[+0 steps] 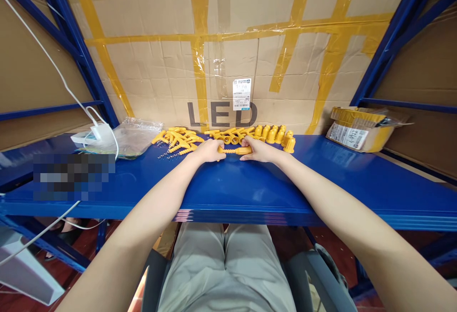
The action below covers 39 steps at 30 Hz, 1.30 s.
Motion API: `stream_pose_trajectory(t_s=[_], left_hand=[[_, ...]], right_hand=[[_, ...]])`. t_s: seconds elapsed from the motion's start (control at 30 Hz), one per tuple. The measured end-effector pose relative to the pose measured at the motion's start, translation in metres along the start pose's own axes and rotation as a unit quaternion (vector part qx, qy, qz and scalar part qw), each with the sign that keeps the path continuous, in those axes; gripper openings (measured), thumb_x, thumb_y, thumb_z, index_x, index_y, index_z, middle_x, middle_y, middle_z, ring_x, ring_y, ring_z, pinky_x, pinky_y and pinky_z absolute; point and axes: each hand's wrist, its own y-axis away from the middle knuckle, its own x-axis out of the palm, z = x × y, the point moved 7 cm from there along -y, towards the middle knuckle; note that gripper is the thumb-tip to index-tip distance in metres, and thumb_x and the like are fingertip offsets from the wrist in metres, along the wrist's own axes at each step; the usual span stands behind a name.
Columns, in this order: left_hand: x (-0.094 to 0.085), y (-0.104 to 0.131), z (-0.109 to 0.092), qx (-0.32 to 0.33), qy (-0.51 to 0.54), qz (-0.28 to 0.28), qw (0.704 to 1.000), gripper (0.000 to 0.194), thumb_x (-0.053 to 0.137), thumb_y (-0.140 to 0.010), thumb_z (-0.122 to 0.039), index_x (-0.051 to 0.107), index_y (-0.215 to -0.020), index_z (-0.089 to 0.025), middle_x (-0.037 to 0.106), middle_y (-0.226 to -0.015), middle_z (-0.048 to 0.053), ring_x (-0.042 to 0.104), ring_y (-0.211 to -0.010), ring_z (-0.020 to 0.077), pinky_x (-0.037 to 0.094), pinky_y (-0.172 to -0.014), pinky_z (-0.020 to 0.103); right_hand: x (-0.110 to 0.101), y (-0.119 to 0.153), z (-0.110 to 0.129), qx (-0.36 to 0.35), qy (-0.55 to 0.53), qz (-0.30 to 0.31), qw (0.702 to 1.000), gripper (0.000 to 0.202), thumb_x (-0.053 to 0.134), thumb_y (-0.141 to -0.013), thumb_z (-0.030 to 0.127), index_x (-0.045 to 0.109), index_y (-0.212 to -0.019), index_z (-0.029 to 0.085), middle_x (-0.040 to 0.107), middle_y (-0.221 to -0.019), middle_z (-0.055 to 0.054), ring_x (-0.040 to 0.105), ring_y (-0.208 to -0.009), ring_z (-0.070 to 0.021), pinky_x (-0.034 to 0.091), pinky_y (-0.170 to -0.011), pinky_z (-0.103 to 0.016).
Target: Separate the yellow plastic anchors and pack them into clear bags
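Just above the blue shelf top, my left hand (209, 151) is closed around the handle end of a yellow corkscrew (229, 151), whose ribbed shaft points right. The fingers of my right hand (260, 150) pinch a yellow plastic sleeve (243, 151), in line with the shaft and meeting its end. Left of my hands lies a pile of yellow T-handled corkscrews (176, 137) with bare metal spirals. Behind my hands are more yellow pieces, some lying with round open ends (234, 139) facing me. Several yellow sleeves (271, 135) stand upright behind my right hand.
A large taped cardboard sheet (160, 69) marked LED closes off the back of the blue shelf (246, 186). At left are a clear plastic bag (134, 136), a white plug with cables (102, 131) and a blurred-out object (73, 176). A small open carton (352, 131) sits at right.
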Motion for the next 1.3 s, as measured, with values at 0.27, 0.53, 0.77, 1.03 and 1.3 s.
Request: stream_pose_trajectory(t_s=[0.27, 0.53, 0.77, 1.03, 1.3], left_hand=[[-0.003, 0.002, 0.0, -0.005, -0.021, -0.012, 1.0, 0.026, 0.056, -0.069, -0.036, 0.061, -0.091, -0.022, 0.069, -0.083, 0.004, 0.063, -0.083, 0.025, 0.045, -0.067, 0.029], [0.0, 0.002, -0.001, -0.009, -0.006, 0.003, 1.0, 0.024, 0.054, -0.068, -0.035, 0.06, -0.087, -0.022, 0.068, -0.075, 0.003, 0.063, -0.078, 0.0247, 0.044, -0.064, 0.029], [-0.001, 0.002, -0.002, -0.011, -0.025, -0.004, 1.0, 0.027, 0.054, -0.068, -0.038, 0.06, -0.089, -0.022, 0.069, -0.078, 0.004, 0.064, -0.08, 0.0257, 0.044, -0.064, 0.03], [0.002, 0.002, -0.002, -0.016, -0.021, 0.011, 1.0, 0.026, 0.054, -0.069, -0.036, 0.061, -0.09, -0.022, 0.069, -0.074, 0.002, 0.064, -0.081, 0.0235, 0.045, -0.065, 0.028], [-0.006, 0.006, -0.013, -0.008, -0.071, -0.012, 0.997, 0.031, 0.052, -0.073, -0.036, 0.061, -0.099, -0.022, 0.069, -0.092, 0.005, 0.064, -0.087, 0.0251, 0.046, -0.07, 0.03]], right_hand=[[0.0, 0.004, 0.007, 0.0, -0.026, 0.043, 0.999, 0.031, 0.054, -0.08, 0.046, 0.057, -0.082, 0.016, 0.061, -0.075, -0.004, 0.053, -0.063, -0.0155, 0.038, -0.058, -0.027], [0.002, 0.003, 0.004, 0.026, -0.019, 0.04, 0.999, 0.033, 0.068, -0.071, 0.035, 0.056, -0.094, 0.016, 0.062, -0.092, -0.006, 0.057, -0.079, -0.0173, 0.043, -0.069, -0.027], [0.0, 0.002, 0.004, -0.007, 0.011, 0.014, 1.0, 0.02, 0.062, -0.076, 0.03, 0.052, -0.087, 0.016, 0.061, -0.083, -0.006, 0.054, -0.07, -0.0164, 0.041, -0.063, -0.027], [0.002, 0.006, 0.006, -0.012, -0.02, 0.057, 0.998, 0.028, 0.052, -0.084, 0.04, 0.06, -0.09, 0.014, 0.065, -0.086, -0.008, 0.056, -0.074, -0.0175, 0.04, -0.066, -0.027], [0.001, 0.006, -0.003, 0.033, -0.068, 0.09, 0.993, 0.052, 0.052, -0.076, 0.065, 0.061, -0.085, 0.015, 0.061, -0.074, -0.005, 0.051, -0.063, -0.0146, 0.038, -0.058, -0.027]])
